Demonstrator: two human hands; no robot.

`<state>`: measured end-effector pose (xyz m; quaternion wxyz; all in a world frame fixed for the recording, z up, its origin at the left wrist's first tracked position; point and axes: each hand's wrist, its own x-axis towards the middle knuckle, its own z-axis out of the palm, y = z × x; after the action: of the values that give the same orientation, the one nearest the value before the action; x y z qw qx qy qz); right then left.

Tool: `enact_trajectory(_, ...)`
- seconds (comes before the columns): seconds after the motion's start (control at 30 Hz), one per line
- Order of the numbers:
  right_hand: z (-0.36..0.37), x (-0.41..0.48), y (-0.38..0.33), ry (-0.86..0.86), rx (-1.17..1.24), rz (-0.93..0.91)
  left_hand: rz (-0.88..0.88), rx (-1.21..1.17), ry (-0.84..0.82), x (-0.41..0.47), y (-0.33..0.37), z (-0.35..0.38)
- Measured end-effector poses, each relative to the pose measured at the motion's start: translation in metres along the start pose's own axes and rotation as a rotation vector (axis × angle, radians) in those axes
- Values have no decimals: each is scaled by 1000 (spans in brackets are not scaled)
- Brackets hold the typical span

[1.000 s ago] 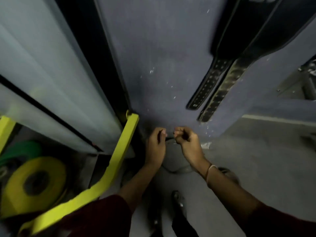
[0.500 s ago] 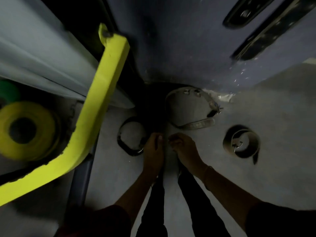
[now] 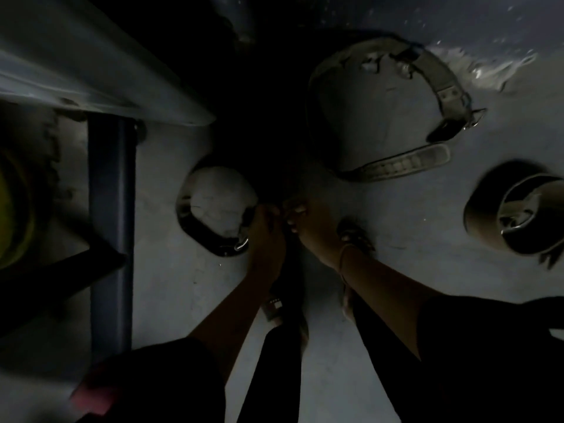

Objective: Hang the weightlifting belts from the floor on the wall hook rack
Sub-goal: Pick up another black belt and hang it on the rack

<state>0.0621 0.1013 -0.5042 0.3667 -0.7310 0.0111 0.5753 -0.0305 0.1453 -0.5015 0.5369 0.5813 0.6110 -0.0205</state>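
Observation:
Three belts lie on the grey floor. A black belt (image 3: 210,239) curls at the left, its metal buckle toward me. A large worn tan belt (image 3: 442,90) loops against the wall at the top. A coiled brown belt (image 3: 518,215) sits at the right. My left hand (image 3: 265,233) hangs with curled fingers at the black belt's right end; the dim light hides whether it grips it. My right hand (image 3: 314,230) is beside it with fingers curled and nothing visible in them. The hook rack is out of view.
A dark blue metal frame post (image 3: 111,227) and a pale slanted panel (image 3: 91,77) stand at the left, with a yellow weight plate (image 3: 12,209) at the left edge. My legs and feet (image 3: 283,312) are below the hands. The blue wall base (image 3: 396,16) runs along the top.
My view has dropped from the wall and its hanging belts to the floor. Both hands have stayed close together and come down to the black belt's right end.

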Motion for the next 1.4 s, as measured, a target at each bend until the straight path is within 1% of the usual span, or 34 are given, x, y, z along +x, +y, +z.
enact_trajectory(0.07,-6,38,10,75,-42,-26,23,30,26,34,-18,16)
enact_trajectory(0.13,-16,77,16,158,-148,-87,30,40,-10,67,-26,33)
enact_trajectory(0.17,-22,97,18,202,-227,-131,39,37,-27,82,-25,42)
enact_trajectory(0.23,-33,133,21,302,-467,-231,62,38,-39,111,-22,61)
enact_trajectory(0.27,-38,149,21,334,-571,-253,69,47,-37,124,-20,71)
enact_trajectory(0.33,-46,179,23,352,-685,-258,84,65,-35,144,-17,89)
enact_trajectory(0.43,-51,210,31,293,-715,-314,101,29,-40,160,-14,107)
enact_trajectory(0.57,-57,208,34,335,-777,-415,104,8,-52,158,-11,115)
enact_trajectory(0.73,-65,148,33,452,-713,-506,77,-11,-101,120,14,103)
enact_trajectory(0.83,-73,89,11,491,-599,-561,51,-15,-127,92,44,97)
enact_trajectory(0.9,-81,46,-11,534,-520,-574,-6,-52,-136,63,71,94)
enact_trajectory(1.0,-102,-19,-48,580,-353,-505,-89,-170,-85,14,122,83)
enact_trajectory(1.07,-118,-61,-74,532,-290,-441,-143,-209,-95,-13,159,69)
enact_trajectory(1.13,-133,-95,-91,499,-261,-436,-202,-252,-144,-31,188,56)
enact_trajectory(1.2,-147,-131,-107,522,-247,-433,-240,-336,-218,-52,220,38)
enact_trajectory(1.3,-162,-184,-125,542,-144,-451,-229,-475,-296,-87,257,10)
enact_trajectory(1.4,-165,-245,-140,491,24,-471,-182,-552,-403,-132,294,-22)
